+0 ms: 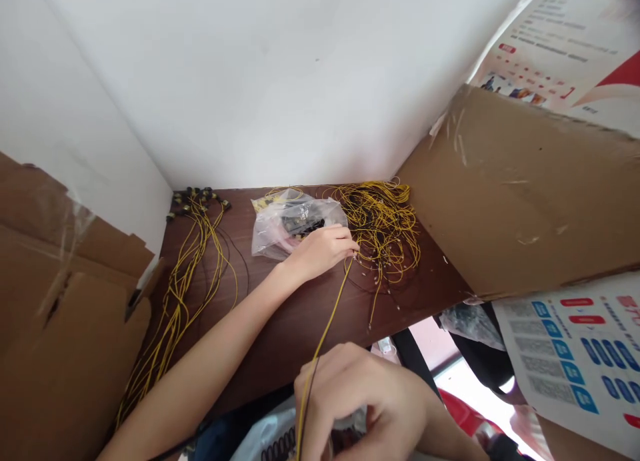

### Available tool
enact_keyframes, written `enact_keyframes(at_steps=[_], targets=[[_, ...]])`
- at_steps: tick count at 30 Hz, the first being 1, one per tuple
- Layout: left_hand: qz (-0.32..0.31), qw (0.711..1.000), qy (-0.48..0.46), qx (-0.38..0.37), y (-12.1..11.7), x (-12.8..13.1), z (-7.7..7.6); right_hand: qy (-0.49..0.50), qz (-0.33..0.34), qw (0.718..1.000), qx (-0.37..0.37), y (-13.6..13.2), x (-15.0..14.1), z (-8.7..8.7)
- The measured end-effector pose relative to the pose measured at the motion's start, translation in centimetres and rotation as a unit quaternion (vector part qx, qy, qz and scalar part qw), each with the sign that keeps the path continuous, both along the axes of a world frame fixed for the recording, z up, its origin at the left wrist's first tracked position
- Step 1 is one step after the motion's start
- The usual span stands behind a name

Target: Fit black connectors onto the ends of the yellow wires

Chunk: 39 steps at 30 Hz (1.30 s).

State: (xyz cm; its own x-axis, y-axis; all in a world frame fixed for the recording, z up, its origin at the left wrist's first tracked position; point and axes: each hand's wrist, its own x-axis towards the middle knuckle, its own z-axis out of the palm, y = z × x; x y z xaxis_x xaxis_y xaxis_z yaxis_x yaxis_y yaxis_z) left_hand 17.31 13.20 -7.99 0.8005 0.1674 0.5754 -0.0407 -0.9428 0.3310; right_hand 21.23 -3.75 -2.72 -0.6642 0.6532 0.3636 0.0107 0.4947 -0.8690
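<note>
My left hand (323,251) reaches to the middle of the table, its fingertips pinched on the end of a yellow wire (334,312). From there the wire runs down, fairly straight, to my right hand (363,401) at the bottom of the view. It passes along the right index finger beside a thin dark wire (311,381). My right fingers are curled and closed; their tips are partly cut off by the lower edge. Just behind the left hand lies a clear plastic bag (267,231) with small dark parts inside. A tangled heap of yellow and black wires (383,214) lies right of that hand.
On the left of the brown table (280,321), a bundle of yellow wires (185,281) with black connectors (197,196) hangs over the front edge. Cardboard panels (540,201) flank both sides, and a white wall (280,81) stands behind. Below my right hand is a dark coil (277,444).
</note>
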Motion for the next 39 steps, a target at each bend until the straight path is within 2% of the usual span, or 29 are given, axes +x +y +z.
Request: enact_keyframes(at_steps=[3,4,6,7,9,11,14,19,25,29,33,36,39], targets=[[-0.003,1.0,0.013,0.001,0.6,-0.2,0.1,0.036,-0.066,0.996,-0.054,0.1,0.9,0.1],[-0.002,1.0,0.012,-0.001,0.7,-0.3,0.1,0.027,-0.112,0.991,-0.064,0.3,1.6,0.1],[0.0,1.0,0.007,-0.005,0.9,-0.5,0.0,0.029,-0.26,0.964,-0.051,0.8,3.3,0.0],[0.0,1.0,0.005,-0.007,0.9,-0.6,-0.1,0.019,-0.352,0.935,-0.039,1.2,4.2,-0.3],[0.001,1.0,0.006,-0.007,0.9,-0.7,-0.1,-0.038,-0.515,0.856,-0.012,2.1,6.0,-1.2],[0.003,1.0,0.014,-0.004,0.7,-0.7,-0.1,-0.127,-0.587,0.799,-0.001,2.9,7.3,-2.4],[0.004,1.0,0.027,0.003,0.6,-0.6,-0.2,-0.209,-0.595,0.776,0.004,3.8,8.1,-4.1],[-0.001,0.999,0.036,0.007,0.5,-0.5,-0.6,-0.193,-0.596,0.779,0.01,4.4,8.2,-5.0],[-0.005,0.998,0.055,-0.008,0.8,-0.5,-0.8,-0.192,-0.544,0.817,0.012,4.2,9.3,-4.3],[-0.01,0.997,0.033,-0.063,0.9,-0.6,-0.8,-0.22,-0.487,0.845,0.018,3.4,10.3,-3.9],[0.004,0.992,-0.033,-0.12,0.9,-0.7,-0.7,-0.28,-0.446,0.85,0.017,3.2,10.9,-4.0],[0.017,0.991,-0.056,-0.118,0.8,-0.7,-0.8,-0.312,-0.426,0.849,0.019,3.5,10.9,-4.1],[0.015,0.992,-0.047,-0.112,0.8,-0.6,-0.9,-0.306,-0.401,0.863,0.022,3.7,10.9,-4.0]])
